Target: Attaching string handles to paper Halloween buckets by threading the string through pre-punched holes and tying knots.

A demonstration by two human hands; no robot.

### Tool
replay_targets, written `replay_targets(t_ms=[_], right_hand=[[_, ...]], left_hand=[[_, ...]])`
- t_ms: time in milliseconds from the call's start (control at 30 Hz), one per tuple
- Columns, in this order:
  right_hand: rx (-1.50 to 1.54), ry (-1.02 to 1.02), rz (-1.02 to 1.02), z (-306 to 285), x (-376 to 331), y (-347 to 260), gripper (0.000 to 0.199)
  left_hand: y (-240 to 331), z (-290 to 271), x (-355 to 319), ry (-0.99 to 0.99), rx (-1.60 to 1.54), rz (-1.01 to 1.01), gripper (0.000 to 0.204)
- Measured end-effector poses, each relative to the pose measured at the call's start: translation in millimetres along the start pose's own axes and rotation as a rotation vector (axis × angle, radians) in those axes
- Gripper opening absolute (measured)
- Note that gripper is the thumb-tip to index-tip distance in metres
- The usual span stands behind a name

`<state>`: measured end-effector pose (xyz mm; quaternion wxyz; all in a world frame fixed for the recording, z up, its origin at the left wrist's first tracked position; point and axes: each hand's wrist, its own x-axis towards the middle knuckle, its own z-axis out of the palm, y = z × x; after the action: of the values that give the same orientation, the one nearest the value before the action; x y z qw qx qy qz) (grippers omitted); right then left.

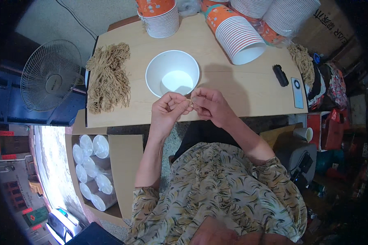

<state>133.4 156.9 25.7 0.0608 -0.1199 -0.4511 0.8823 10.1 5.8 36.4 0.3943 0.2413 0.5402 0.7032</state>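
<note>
My left hand [170, 109] and my right hand [210, 105] meet over the front edge of the table [137, 98]. Both are closed, thumbs and fingertips pinched on a thin tan strand [190, 102]; most of it is hidden by the fingers. Just beyond them stands a white paper tub [153, 71], its open mouth facing up and nothing visible inside. To the left lies a heap of tan knotted strings [108, 77], spread along the table's left side.
Nested orange-and-white paper tubs [161, 24] stand at the back; another stack [239, 41] lies tipped on its side. A black object [280, 75] and a phone [297, 93] lie at the right. Left are a fan [51, 75] and a carton [126, 171] of wrapped cup stacks.
</note>
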Motion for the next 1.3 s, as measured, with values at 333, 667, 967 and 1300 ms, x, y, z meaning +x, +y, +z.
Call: replay_targets(t_ms=[333,667,967,1300], right_hand=[[-0.259,0.098,-0.023,11,-1,-12,0.017],[-0.231,0.105,-0.088,6,1,-6,0.011],[-0.249,0.185,-0.15,7,4,-12,0.009],[-0.399,0.2,-0.331,16,-2,-23,0.009]], left_hand=[[4,1,-2,0.007,0.034,-0.008,0.008],[3,-2,-2,-0.02,0.028,-0.024,0.013],[4,-3,0,-0.028,0.039,-0.026,0.023],[7,10,-1,-0.021,0.239,0.215,0.023]])
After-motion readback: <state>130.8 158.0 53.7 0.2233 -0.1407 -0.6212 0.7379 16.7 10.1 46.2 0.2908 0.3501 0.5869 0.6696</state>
